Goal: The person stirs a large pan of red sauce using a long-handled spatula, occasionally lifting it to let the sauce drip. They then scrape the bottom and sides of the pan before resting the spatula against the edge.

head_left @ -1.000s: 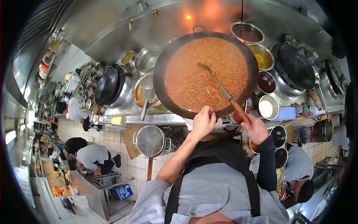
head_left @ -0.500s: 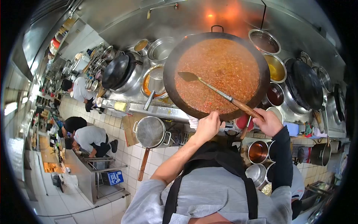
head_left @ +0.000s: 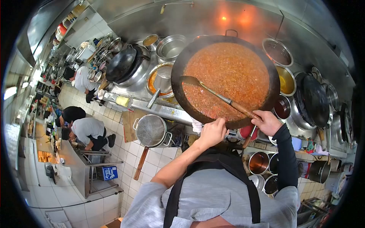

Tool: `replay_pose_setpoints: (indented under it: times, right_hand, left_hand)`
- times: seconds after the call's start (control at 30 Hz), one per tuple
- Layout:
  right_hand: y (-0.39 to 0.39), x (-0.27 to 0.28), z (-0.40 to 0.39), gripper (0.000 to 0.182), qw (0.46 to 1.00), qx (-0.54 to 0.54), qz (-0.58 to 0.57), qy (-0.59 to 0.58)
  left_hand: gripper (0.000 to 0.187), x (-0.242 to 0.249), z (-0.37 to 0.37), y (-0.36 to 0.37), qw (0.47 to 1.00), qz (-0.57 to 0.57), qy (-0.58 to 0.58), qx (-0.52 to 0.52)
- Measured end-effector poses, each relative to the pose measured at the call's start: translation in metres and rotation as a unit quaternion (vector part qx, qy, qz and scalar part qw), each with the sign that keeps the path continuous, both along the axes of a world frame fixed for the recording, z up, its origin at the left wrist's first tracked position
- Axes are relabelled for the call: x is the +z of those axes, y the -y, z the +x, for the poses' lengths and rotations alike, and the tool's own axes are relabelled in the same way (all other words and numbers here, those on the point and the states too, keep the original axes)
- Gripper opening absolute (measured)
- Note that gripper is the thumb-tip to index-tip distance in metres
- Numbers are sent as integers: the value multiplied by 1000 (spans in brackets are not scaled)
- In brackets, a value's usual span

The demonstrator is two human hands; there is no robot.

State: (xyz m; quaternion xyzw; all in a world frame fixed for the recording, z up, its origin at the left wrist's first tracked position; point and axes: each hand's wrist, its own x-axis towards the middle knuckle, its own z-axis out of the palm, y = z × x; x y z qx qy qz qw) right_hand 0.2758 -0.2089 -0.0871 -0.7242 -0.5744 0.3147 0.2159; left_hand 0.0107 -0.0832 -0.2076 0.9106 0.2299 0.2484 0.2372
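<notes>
A large dark wok (head_left: 177, 93) stands in front of me, filled with a bubbling reddish-brown minced sauce (head_left: 228, 76). My right hand (head_left: 267, 122) is wrapped round the wooden handle of a long wok spatula (head_left: 230, 102). Its blade lies in the sauce at the wok's left side, close to the inner wall. At the near rim of the wok, my left hand (head_left: 213, 133) has its fingers curled; what they grip is hidden. A piece of white cloth (head_left: 197, 126) shows just left of that hand.
Left of the wok are a pan of orange liquid with a metal ladle-like strainer (head_left: 162, 79) and a lidded burner (head_left: 122, 65). A wooden-handled pot (head_left: 151, 131) stands below. To the right are a bowl of yellow oil (head_left: 285, 80) and dark woks (head_left: 317, 99). Several people work at far left.
The spatula and my right hand have shifted left relative to the wok, bringing the blade nearer its left wall. My left hand stays at the near rim. The whole view has moved slightly.
</notes>
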Motion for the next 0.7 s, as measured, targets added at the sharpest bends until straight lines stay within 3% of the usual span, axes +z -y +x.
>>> replay_pose_setpoints:
  times: [0.17, 0.4, 0.5, 0.7]
  right_hand:
    - [-20, 2, 26, 25, 996, 15, -59, -71]
    - [-84, 93, 26, 29, 987, 96, -59, 112]
    - [-97, 105, 27, 27, 957, 191, 41, 213]
    - [-85, 111, -5, 22, 943, 161, -60, 286]
  left_hand:
    - [19, -6, 1, -5, 1000, 6, 16, -3]
    - [18, 0, 4, -4, 999, 7, 41, -12]
    - [16, 1, 6, -6, 997, 6, 71, -11]
    - [16, 5, 6, -8, 995, 15, 92, -16]
